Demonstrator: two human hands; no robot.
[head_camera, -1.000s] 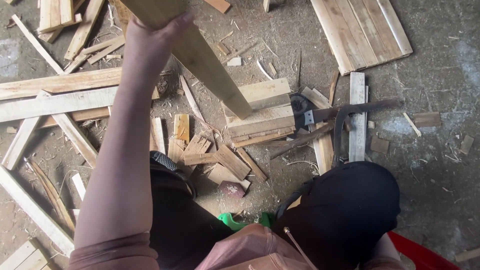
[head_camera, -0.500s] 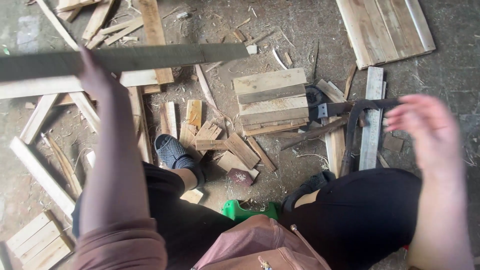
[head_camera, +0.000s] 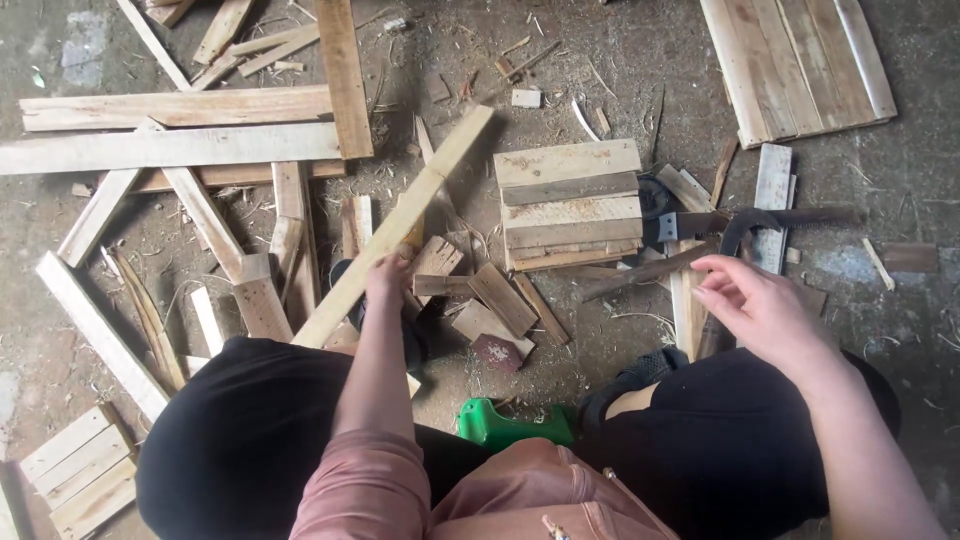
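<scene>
My left hand (head_camera: 388, 274) grips a long pale wooden slat (head_camera: 420, 200) near its lower end; the slat runs diagonally up and to the right over the ground. My right hand (head_camera: 752, 305) hovers with fingers spread and nothing in it, just above my right knee. Close to it lie a hatchet-like tool (head_camera: 690, 224) and a dark curved pry bar (head_camera: 770, 220). A small panel of nailed slats (head_camera: 570, 203) rests between the two hands, with short offcuts (head_camera: 490, 295) in front of it.
Long planks (head_camera: 170, 148) lie crossed at the upper left. A larger slat panel (head_camera: 795, 62) sits at the upper right, a small one (head_camera: 80, 480) at the lower left. A green object (head_camera: 500, 425) shows between my knees. Splinters litter the concrete floor.
My left hand has brought the slat down from a raised, level position to a low diagonal near the ground. My right hand has moved in closer above my knee.
</scene>
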